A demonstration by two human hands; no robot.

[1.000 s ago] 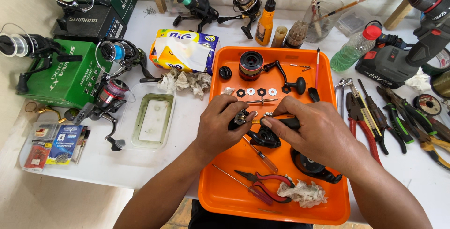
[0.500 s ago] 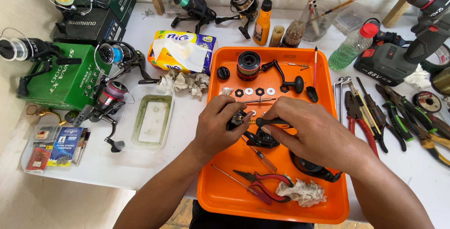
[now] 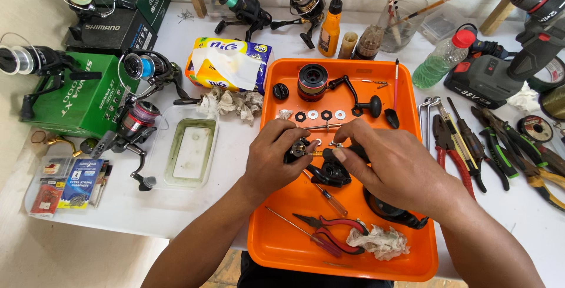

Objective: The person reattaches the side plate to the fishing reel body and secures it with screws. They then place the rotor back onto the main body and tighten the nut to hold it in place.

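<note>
Over the orange tray (image 3: 271,247), both my hands work on a black fishing-reel body (image 3: 329,173). My left hand (image 3: 273,158) grips its left end, where a small brass shaft (image 3: 309,152) sticks out. My right hand (image 3: 391,167) pinches the part from the right, thumb and forefinger at the shaft. Behind the hands on the tray lie a row of small washers and gears (image 3: 321,115), a thin rod (image 3: 323,126), a red-and-black spool (image 3: 312,82) and a crank handle (image 3: 368,104). A screwdriver (image 3: 325,194), red pliers (image 3: 332,232) and a soiled rag (image 3: 376,242) lie nearer me.
Several spinning reels (image 3: 138,117) and green boxes (image 3: 76,96) crowd the left. A clear lid (image 3: 188,152), tissue pack (image 3: 229,64) and lure packets (image 3: 70,185) sit there too. Pliers and cutters (image 3: 471,146), a cordless drill (image 3: 529,35) and bottles (image 3: 441,58) fill the right.
My hands stay on the reel body; the fingers shifted only slightly. The view moved a little.
</note>
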